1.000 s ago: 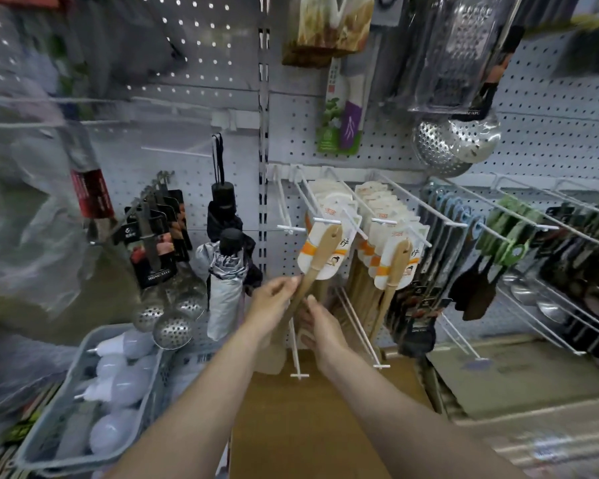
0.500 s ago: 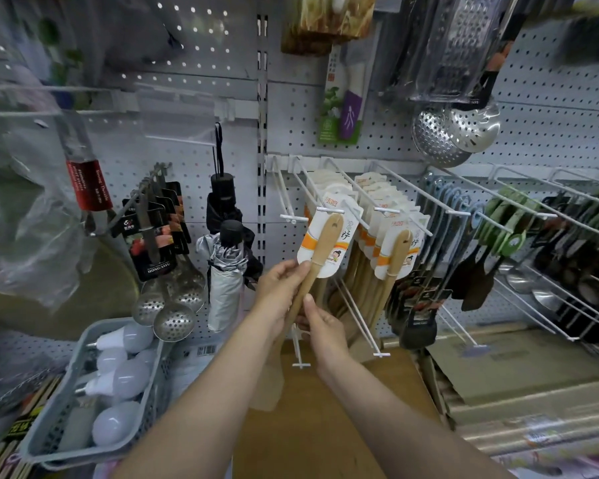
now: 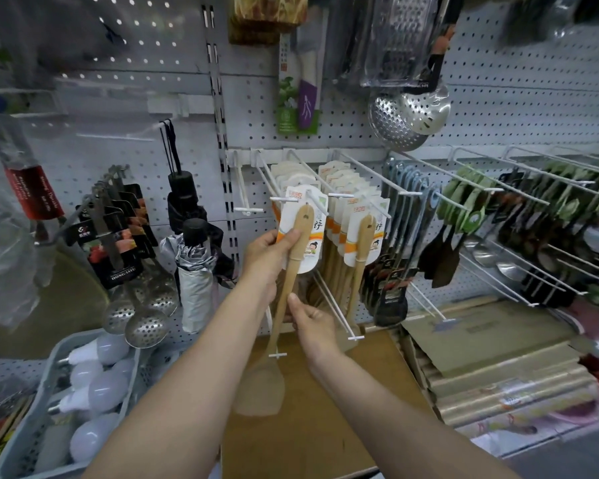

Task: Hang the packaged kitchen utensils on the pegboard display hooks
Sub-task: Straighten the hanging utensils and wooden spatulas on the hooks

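A packaged wooden spatula (image 3: 293, 267) with a white and orange card hangs tilted in front of the pegboard (image 3: 498, 108), its card top at the tip of a white hook (image 3: 313, 198). My left hand (image 3: 274, 250) pinches the card and upper handle. Lower down, my right hand (image 3: 308, 318) grips the wooden shaft. The spatula's blade (image 3: 261, 388) dangles below both hands. More carded wooden spatulas (image 3: 357, 223) fill the hooks just to the right.
Black folded umbrellas (image 3: 194, 250) and steel skimmers (image 3: 142, 305) hang at the left. A grey basket of light bulbs (image 3: 83, 385) sits low left. Dark and green utensils (image 3: 498, 216) fill the hooks on the right. A brown carton (image 3: 312, 426) lies below, and an empty hook (image 3: 242, 188) juts out left of the spatula.
Both hands have lifted the spatula upward, bringing its card up to the hook tip. The left hand has slid up from the shaft onto the card.
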### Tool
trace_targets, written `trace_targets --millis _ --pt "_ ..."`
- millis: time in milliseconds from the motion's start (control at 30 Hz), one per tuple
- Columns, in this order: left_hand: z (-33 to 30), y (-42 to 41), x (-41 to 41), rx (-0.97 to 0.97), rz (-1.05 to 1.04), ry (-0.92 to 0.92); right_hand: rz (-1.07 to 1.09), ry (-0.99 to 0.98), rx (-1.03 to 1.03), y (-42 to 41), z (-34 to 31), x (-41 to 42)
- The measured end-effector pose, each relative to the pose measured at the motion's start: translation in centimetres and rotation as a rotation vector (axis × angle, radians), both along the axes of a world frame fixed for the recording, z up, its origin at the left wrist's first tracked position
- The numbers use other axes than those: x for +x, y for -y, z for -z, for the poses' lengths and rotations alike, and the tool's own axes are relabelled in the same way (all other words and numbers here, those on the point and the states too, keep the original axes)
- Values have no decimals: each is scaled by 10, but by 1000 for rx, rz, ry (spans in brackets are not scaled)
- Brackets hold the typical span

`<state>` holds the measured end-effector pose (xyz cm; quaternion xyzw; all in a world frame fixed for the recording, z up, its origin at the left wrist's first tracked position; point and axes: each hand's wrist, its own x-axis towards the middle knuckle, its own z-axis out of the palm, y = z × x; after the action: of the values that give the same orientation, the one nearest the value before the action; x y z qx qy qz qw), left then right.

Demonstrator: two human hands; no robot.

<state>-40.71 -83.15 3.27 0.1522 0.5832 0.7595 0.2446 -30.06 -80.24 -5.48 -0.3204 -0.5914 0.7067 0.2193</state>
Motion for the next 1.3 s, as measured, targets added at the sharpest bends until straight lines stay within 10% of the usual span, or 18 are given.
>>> trace_targets --millis 933,1300 --pt "1 -5 3 -112 27 -122 107 140 4 -18 0 17" --pt "-45 -10 9 -81 -96 -123 175 -141 286 -62 -100 -14"
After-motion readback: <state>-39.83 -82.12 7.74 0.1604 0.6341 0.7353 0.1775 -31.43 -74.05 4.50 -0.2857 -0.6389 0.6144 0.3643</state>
